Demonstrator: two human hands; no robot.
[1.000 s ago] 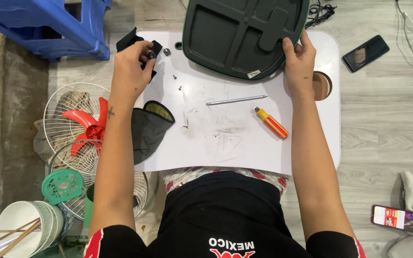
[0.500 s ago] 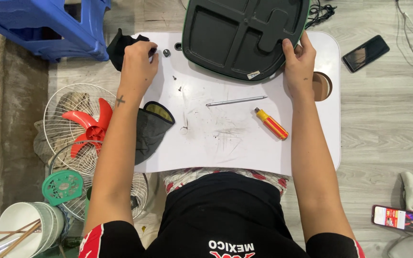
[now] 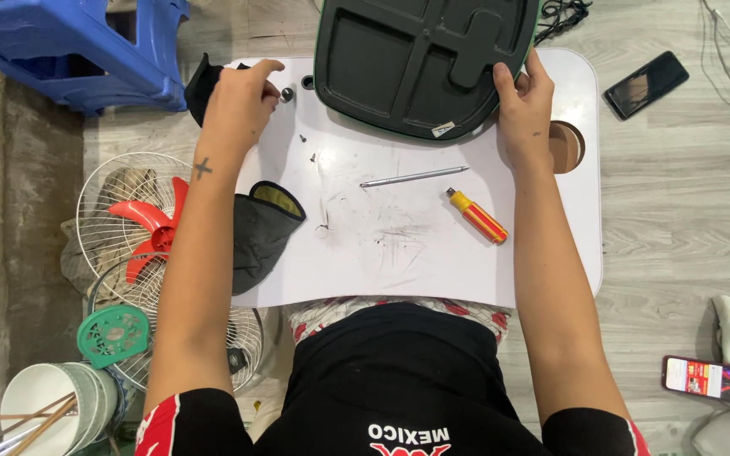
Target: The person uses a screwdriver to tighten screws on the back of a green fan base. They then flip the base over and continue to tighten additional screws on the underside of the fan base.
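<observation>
A dark plastic fan base (image 3: 416,59), underside up with moulded recesses, lies at the far edge of the white table (image 3: 382,262). My right hand (image 3: 527,110) grips its right rim. My left hand (image 3: 242,101) hovers at the table's far left corner with bent fingers and nothing in them. Its fingertips are next to a small round black knob (image 3: 287,95). A black plastic part (image 3: 200,84) lies just left of that hand. Two small screws (image 3: 307,147) lie below the knob. A thin metal rod (image 3: 413,176) and a yellow-and-red screwdriver handle (image 3: 476,216) lie mid-table.
A dark cloth pouch (image 3: 259,232) hangs over the table's left edge. On the floor to the left are wire fan grilles with a red blade (image 3: 141,219), a green round cap (image 3: 111,333), white bowls (image 3: 44,409) and a blue stool (image 3: 69,42). Two phones (image 3: 645,84) (image 3: 710,378) lie to the right.
My left hand carried the black plastic part to the table's far left corner, set it down and shifted right toward the knob. My right hand stayed on the fan base.
</observation>
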